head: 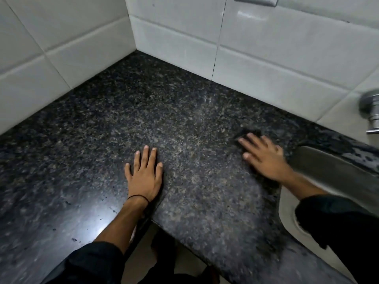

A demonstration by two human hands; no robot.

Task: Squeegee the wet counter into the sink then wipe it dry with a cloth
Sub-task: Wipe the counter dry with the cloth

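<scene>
You are in the drying step, by the look of it: no squeegee shows anywhere, and a dark cloth [249, 131] lies under your right hand.

The tabletop [174, 111] is dark speckled stone, running back into the tiled corner. Its middle, from the back edge toward the front edge, looks dull and streaked, as a wiped patch would. The front left part shines under the light and carries a few dark specks, which may be drops; I cannot tell for sure. The strip along the right back edge, behind the sink [328, 173], looks wet and beaded.

The sink sits at the right edge of the tabletop, a steel basin, with a tap [372, 111] on the wall above it.

Your left hand [144, 173] lies flat, palm down, fingers spread and straight, near the front edge about the middle of the tabletop. It holds nothing and seems to brace you. The forearm comes up from a dark sleeve, with a thin black band on the wrist.

Your right hand [264, 154] lies just beside the sink's left rim, palm down, fingers long and slightly fanned, pressing the cloth flat to the stone, not pinching it. It is blurred, so it is likely mid-stroke. Only a ragged dark fringe of the cloth shows past the fingertips.

The next move calls for carrying the cloth on to the glossy front left and the wet strip behind the sink, with steady flat pressure and overlapping passes.
</scene>
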